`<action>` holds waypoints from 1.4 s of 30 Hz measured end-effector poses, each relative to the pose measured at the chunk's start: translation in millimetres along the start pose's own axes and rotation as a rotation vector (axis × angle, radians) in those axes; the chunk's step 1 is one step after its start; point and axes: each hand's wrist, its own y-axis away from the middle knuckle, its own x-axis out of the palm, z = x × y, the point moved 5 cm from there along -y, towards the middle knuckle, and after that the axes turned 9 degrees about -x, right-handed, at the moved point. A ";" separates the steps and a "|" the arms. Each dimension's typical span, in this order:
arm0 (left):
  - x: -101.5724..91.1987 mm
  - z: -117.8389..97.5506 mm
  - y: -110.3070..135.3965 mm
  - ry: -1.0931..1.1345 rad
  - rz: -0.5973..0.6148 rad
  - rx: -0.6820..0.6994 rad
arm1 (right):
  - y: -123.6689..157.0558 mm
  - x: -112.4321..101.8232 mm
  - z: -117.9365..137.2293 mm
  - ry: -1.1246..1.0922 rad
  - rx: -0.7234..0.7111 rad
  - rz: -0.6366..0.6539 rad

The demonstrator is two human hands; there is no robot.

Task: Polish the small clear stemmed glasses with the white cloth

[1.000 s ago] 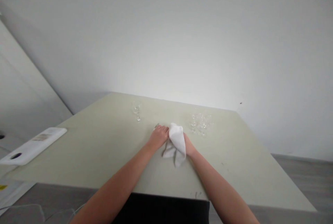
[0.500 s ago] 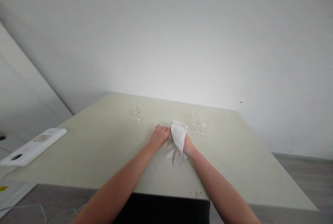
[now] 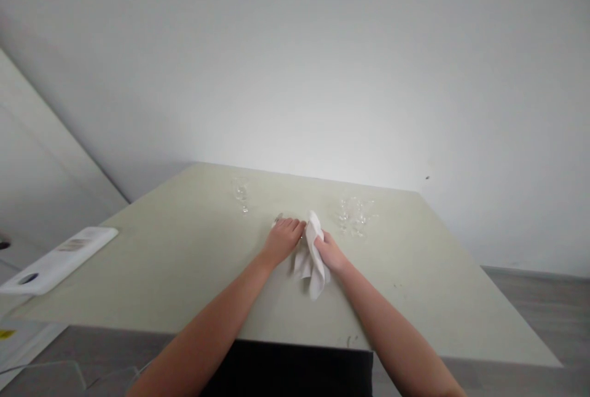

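My left hand (image 3: 282, 240) is closed round a small clear glass (image 3: 277, 220), of which only a glint shows past the fingertips. My right hand (image 3: 330, 253) grips a white cloth (image 3: 314, 262) and presses it against the left hand's fingers. The cloth's upper end stands between both hands and its loose end hangs down toward the pale table (image 3: 184, 262). Both hands rest low over the middle of the table.
One stemmed glass (image 3: 241, 193) stands alone at the back left. Several clear glasses (image 3: 354, 216) cluster just beyond my right hand. A white board (image 3: 59, 259) lies on a surface off the table's left edge. A plain wall rises behind.
The right hand has turned and slid up over the cloth, which has bunched narrower between the hands. The left hand has barely moved.
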 end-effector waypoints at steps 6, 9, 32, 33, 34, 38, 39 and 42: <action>17.2 7.1 -3.2 0.047 0.249 -0.102 | 4.6 -4.4 22.5 0.563 -0.327 0.135; 16.0 8.9 -4.1 0.063 0.256 -0.189 | 5.7 -2.3 28.2 0.562 -0.423 0.127; 9.6 -9.4 5.5 0.068 0.163 0.051 | -0.8 -8.6 5.3 0.610 -0.136 0.212; 9.6 -9.2 5.5 0.064 0.171 0.047 | -0.7 -8.4 4.6 0.639 -0.120 0.228; 9.6 -9.0 5.5 0.059 0.178 0.039 | -0.8 -8.5 4.2 0.668 -0.104 0.241; 10.0 -9.5 4.7 0.046 0.203 0.030 | -0.9 -10.5 7.1 0.752 -0.080 0.258; 10.1 -9.9 4.4 0.048 0.207 0.035 | -0.6 -11.0 8.3 0.765 -0.079 0.258; 9.7 -10.1 3.8 0.061 0.224 0.045 | 0.7 -11.2 10.5 0.798 -0.078 0.262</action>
